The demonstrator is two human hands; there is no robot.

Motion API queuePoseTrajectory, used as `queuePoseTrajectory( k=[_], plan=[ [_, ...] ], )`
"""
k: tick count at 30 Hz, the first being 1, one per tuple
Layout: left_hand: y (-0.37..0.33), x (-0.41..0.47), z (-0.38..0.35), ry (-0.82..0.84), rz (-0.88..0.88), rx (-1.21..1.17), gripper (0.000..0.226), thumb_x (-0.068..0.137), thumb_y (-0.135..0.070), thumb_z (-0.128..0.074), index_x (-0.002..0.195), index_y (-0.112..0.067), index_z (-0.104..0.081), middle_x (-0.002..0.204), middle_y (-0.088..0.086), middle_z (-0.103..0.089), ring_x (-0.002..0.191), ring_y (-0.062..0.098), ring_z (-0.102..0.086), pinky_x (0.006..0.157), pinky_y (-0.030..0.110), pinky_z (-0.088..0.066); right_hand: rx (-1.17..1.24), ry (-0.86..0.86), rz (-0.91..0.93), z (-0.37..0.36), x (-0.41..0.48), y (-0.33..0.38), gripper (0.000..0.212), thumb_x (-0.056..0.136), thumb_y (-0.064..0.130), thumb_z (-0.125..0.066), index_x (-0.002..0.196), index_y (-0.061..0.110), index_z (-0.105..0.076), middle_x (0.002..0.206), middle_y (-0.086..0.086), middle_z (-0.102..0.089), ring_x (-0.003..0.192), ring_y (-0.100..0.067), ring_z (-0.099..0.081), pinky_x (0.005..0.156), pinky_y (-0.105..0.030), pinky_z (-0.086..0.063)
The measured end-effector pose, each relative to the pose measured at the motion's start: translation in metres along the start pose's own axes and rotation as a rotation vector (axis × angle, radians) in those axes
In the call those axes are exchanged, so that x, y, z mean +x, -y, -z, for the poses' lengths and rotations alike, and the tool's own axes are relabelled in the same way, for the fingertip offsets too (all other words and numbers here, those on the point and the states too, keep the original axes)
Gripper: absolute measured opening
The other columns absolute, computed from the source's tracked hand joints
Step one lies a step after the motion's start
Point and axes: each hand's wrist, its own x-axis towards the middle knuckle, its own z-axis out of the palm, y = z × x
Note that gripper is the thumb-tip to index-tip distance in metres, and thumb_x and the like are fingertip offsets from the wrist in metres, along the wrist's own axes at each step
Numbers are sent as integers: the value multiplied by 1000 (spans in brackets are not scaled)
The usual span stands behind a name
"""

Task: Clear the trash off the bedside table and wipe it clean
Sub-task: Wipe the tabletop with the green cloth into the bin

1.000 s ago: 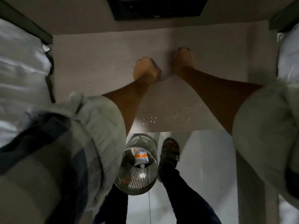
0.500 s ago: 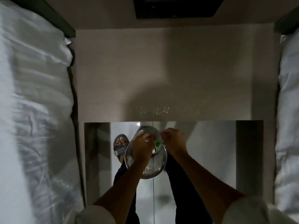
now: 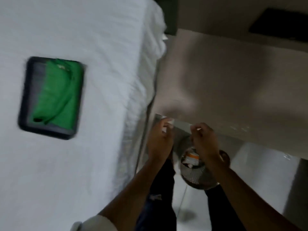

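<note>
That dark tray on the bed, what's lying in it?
A crumpled green cloth lies in the dark tray on the white bed, covering most of its floor. Only a grey strip shows at the left; anything beneath the cloth is hidden.

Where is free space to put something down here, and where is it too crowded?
The bedside table top looks bare from the bed edge across to its front edge. The white bedding around the dark tray with its green cloth is free. It is crowded below the table, around both hands and the mesh bin.
</note>
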Motion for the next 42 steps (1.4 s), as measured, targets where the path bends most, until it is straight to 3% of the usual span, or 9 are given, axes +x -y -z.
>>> queuePoseTrajectory(
  k=[8, 13, 17, 22, 26, 32, 37, 40, 42],
  plan=[
    [-16, 75, 251, -627, -150, 125, 24, 89, -22, -56, 110, -25, -66, 106, -1, -71, 86, 15, -65, 76, 31, -56, 139, 295, 583, -104, -46, 217, 29, 88, 3, -48, 104, 18, -67, 100, -4, -72, 96, -22, -67, 86, -33, -53],
    [24, 113, 326, -263, 297, 419, 54, 92, -39, -61, 138, -14, -48, 134, 18, -60, 120, 36, -58, 98, 48, -49, -139, 570, 715, -154, -70, 261, 37, 93, 9, -45, 125, 21, -57, 128, -5, -60, 119, -21, -54, 102, -38, -48],
    [33, 92, 332, -224, 297, 503, 64, 69, -58, -75, 121, -30, -50, 126, 10, -58, 116, 31, -55, 95, 49, -51, -113, 565, 616, -165, -68, 269, 38, 93, 7, -46, 129, 18, -54, 130, -7, -59, 120, -22, -55, 101, -38, -48],
    [56, 61, 318, -264, 272, 605, 61, 70, -27, -78, 124, -26, -50, 128, 12, -46, 117, 35, -48, 79, 45, -50, -303, 182, 811, -175, -38, 298, 34, 93, 15, -55, 126, 10, -54, 120, -9, -62, 108, -22, -57, 80, -29, -49],
    [58, 61, 315, -373, 89, 740, 33, 81, -16, -67, 114, -20, -69, 114, 7, -66, 104, 32, -61, 66, 37, -52, -639, 94, 931, -187, -14, 324, 45, 89, 32, -61, 125, 7, -52, 121, -13, -62, 113, -29, -53, 91, -41, -44],
    [30, 46, 304, -549, -48, 639, 19, 74, -25, -72, 93, -26, -75, 93, -2, -75, 93, 26, -65, 61, 32, -52, -581, -193, 1035, -189, -20, 332, 44, 67, 3, -44, 107, 12, -59, 98, -11, -63, 94, -33, -55, 72, -39, -41],
    [19, 43, 288, -411, -44, 492, 26, 76, -51, -58, 89, -35, -73, 84, -12, -76, 78, 14, -68, 63, 27, -53, -622, 234, 1124, -198, -37, 298, 38, 73, 6, -54, 107, 17, -67, 112, -4, -66, 105, -28, -55, 89, -40, -34],
    [33, 71, 320, -594, 77, 353, 28, 81, -51, -58, 104, -37, -67, 88, -11, -75, 81, 15, -72, 69, 26, -51, -587, 213, 1090, -198, -29, 287, 41, 79, 3, -54, 115, 18, -65, 117, -1, -67, 104, -24, -57, 90, -35, -28],
    [42, 96, 333, -392, 252, 248, 41, 84, -51, -66, 115, -24, -68, 107, 1, -76, 95, 18, -71, 84, 30, -54, -537, 242, 1056, -195, -32, 289, 43, 78, 0, -55, 118, 17, -62, 116, -3, -68, 104, -25, -59, 93, -35, -31]
  ],
)
